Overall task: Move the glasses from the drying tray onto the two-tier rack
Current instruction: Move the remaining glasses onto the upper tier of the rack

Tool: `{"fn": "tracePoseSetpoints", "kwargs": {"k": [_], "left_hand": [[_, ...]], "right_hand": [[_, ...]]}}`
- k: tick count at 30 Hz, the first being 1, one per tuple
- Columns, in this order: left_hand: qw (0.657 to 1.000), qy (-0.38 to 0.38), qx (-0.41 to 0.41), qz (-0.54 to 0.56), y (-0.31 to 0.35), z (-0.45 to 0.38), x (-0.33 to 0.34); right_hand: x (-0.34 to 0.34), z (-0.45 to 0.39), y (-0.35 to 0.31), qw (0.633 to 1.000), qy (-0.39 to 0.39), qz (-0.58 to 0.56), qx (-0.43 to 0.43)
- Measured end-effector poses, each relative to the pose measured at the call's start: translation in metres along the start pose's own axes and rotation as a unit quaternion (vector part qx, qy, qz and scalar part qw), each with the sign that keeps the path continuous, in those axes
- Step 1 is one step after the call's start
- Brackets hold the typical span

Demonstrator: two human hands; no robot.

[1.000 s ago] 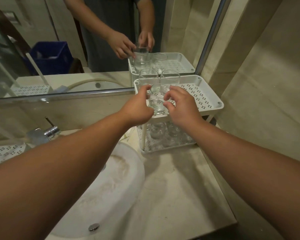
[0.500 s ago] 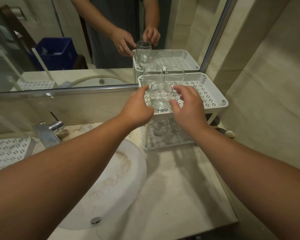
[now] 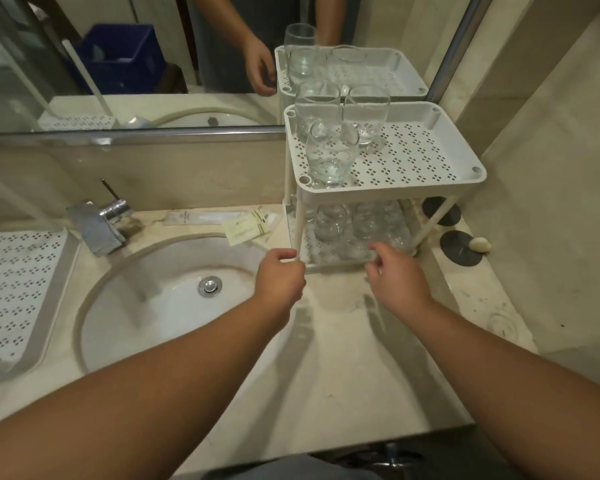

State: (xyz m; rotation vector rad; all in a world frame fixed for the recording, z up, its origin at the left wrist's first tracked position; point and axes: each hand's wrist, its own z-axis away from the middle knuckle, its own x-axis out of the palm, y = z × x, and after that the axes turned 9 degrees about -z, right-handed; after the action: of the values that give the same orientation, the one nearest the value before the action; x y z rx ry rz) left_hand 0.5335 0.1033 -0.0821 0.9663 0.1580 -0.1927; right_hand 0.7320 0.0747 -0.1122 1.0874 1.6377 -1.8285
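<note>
The white two-tier rack [image 3: 395, 191] stands on the counter at the right, against the mirror. Three clear glasses stand on its top tier: one at the front-left corner [image 3: 329, 157] and two behind it [image 3: 317, 105] [image 3: 366, 112]. Several more glasses [image 3: 361, 225] fill the lower tier. My left hand [image 3: 281, 275] hangs by the rack's front-left leg with its fingers curled in and nothing in them. My right hand [image 3: 395, 277] is in front of the lower tier, fingers loosely apart and holding nothing. The perforated drying tray [image 3: 14, 289] lies at the far left; its visible part holds no glass.
A round sink [image 3: 153, 306] with a chrome tap [image 3: 97, 223] sits between tray and rack. Paper sachets [image 3: 246, 226] lie behind the basin. Two dark round mats [image 3: 459, 252] and a small pale stone [image 3: 479, 244] lie right of the rack, by the wall.
Both hands let go of the glass on the top tier's front-left corner and dropped back down toward me, to the level of the lower tier. The view tilted downward.
</note>
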Motion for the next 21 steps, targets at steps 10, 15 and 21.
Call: {"fn": "tracePoseSetpoints", "kwargs": {"k": [10,15,21], "left_hand": [[0.993,-0.042,-0.003,-0.114,-0.035,0.014,0.018],[0.991,-0.038,-0.011,-0.130,-0.045,0.018,0.020],[0.989,-0.029,-0.028,-0.145,-0.056,0.024,0.023]], "right_hand": [[0.037,-0.028,0.018,0.996,-0.050,0.062,0.049],[0.043,-0.039,0.031,0.998,-0.038,0.033,0.044],[0.050,-0.054,0.042,0.996,-0.040,-0.030,0.075]]}}
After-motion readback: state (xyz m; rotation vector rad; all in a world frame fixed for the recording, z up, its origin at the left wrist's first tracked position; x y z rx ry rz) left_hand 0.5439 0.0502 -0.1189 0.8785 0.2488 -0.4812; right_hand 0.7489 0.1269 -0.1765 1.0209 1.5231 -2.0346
